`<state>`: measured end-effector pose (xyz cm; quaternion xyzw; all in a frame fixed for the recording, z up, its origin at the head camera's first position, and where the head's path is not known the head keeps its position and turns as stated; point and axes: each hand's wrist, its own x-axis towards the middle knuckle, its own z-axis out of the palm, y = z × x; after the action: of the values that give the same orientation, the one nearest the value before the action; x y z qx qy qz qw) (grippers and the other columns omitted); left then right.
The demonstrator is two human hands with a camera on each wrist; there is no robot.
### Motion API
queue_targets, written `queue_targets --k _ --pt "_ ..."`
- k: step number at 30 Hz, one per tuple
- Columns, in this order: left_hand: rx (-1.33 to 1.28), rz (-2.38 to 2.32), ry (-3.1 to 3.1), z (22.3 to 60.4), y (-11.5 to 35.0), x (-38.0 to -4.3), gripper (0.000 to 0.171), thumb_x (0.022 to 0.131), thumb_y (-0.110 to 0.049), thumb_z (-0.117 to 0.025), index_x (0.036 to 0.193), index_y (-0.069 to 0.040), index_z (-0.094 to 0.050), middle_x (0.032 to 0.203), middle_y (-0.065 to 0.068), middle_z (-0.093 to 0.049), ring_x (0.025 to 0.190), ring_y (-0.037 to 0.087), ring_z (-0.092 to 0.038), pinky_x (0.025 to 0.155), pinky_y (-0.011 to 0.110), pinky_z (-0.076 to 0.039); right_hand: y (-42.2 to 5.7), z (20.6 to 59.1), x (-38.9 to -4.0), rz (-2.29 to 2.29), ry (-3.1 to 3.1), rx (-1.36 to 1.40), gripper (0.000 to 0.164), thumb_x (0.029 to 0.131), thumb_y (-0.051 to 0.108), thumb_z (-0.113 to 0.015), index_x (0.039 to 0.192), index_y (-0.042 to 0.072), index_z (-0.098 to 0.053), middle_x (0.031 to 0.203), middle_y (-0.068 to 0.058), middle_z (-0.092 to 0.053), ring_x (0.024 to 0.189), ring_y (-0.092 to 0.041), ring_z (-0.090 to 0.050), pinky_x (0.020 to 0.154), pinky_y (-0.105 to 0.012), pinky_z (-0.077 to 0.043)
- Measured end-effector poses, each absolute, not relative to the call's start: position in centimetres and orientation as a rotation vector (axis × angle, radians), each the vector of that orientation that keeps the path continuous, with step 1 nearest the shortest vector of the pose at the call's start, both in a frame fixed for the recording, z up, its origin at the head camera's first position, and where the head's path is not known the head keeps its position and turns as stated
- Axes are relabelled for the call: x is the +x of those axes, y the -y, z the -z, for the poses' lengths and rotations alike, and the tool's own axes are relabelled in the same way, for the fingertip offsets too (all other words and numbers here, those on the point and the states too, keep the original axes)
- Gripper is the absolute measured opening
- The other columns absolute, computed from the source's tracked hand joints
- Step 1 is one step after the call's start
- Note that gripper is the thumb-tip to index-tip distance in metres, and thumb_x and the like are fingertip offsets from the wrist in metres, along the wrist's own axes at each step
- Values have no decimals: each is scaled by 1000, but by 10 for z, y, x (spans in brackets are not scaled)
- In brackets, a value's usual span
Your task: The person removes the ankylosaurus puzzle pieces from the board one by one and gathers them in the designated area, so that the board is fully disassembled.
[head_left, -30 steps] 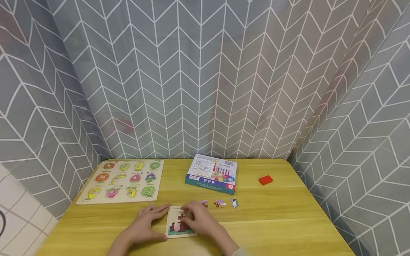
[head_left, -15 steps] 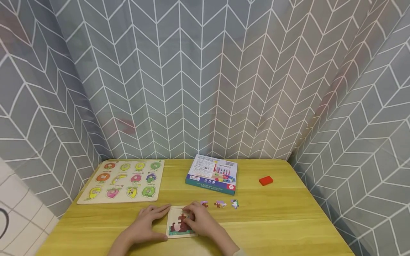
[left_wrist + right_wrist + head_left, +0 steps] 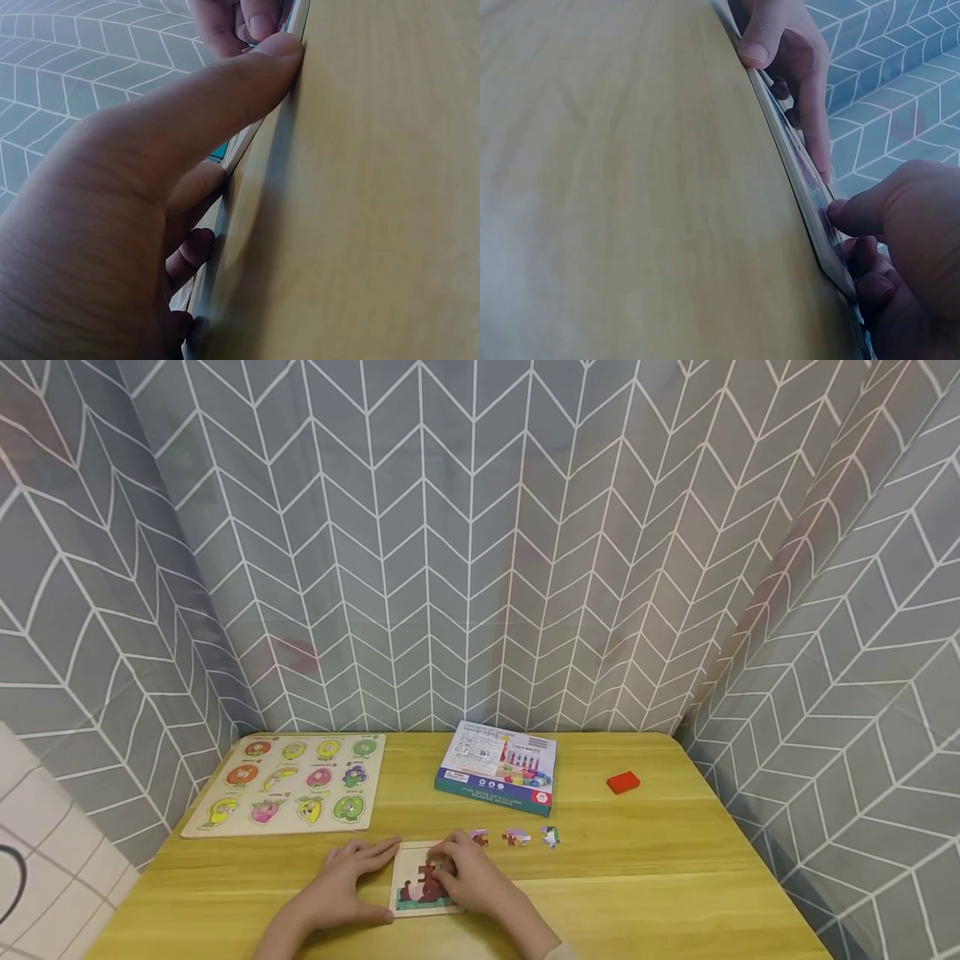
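Wooden, probably light and stiff, the puzzle board (image 3: pixel 407 862) on the tabletop (image 3: pixel 637 877) is touched at its left edge by spread fingers of the left hand (image 3: pixel 337 889), while a small piece (image 3: pixel 437 865), best taken by its edges, seems pinched by the curled right hand (image 3: pixel 468 875).

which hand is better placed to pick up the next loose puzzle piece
Likely the right hand: it is nearer the three loose pieces, though it is busy over the puzzle tray. The left hand is farther off, touching the tray's left side.
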<state>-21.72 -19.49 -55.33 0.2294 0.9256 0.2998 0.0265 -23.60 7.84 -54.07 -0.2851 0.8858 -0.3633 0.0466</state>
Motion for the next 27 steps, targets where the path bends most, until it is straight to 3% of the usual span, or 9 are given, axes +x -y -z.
queue_targets --k 27 --pt "724 -915 -2861 553 195 -217 101 73 -71 -85 158 -25 -54 161 -8 -52 124 14 -46 97 43 -34 -77 540 -232 1153 -2646 -805 11 104 11 -66 114 14 -72 112 3 -51 83 -2 -46 76 -21 -46"
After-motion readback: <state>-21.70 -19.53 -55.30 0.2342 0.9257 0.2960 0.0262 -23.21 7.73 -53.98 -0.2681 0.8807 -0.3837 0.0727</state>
